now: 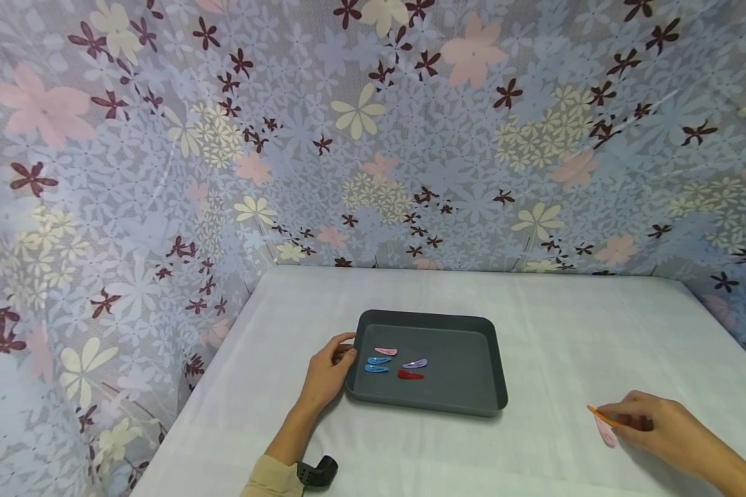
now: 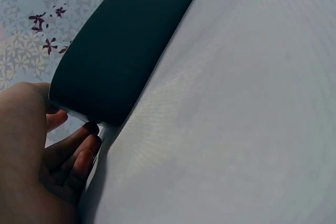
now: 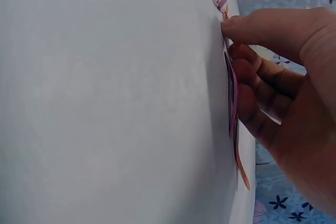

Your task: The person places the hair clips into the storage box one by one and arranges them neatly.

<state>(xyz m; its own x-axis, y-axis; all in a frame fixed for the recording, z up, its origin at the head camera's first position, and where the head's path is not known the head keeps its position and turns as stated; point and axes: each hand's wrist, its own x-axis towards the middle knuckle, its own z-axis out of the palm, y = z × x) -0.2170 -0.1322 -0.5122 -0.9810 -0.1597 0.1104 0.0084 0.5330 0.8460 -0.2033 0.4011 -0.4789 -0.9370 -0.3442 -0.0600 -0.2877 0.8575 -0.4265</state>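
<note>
Mid-frame, we see one grey tray (image 1: pixel 454 386), the left hand (image 1: pixel 324 371) relaxed against it; lower right, the right hand (image 1: pixel 665 429) pinches one slim orange piece (image 1: pixel 599 415), apparently a clip, by one pink clip (image 1: pixel 606 434). The tray holds five colourful clips (image 1: pixel 411 375).

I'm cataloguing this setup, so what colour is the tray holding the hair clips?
The tray is dark grey, seen best in the head view.

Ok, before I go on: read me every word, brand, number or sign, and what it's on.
No readable text in any view.
Tray: no lettering shows.
Clips: too small to tell.
Black band: any marking too small to read.
Backdrop: flowers only.
</note>
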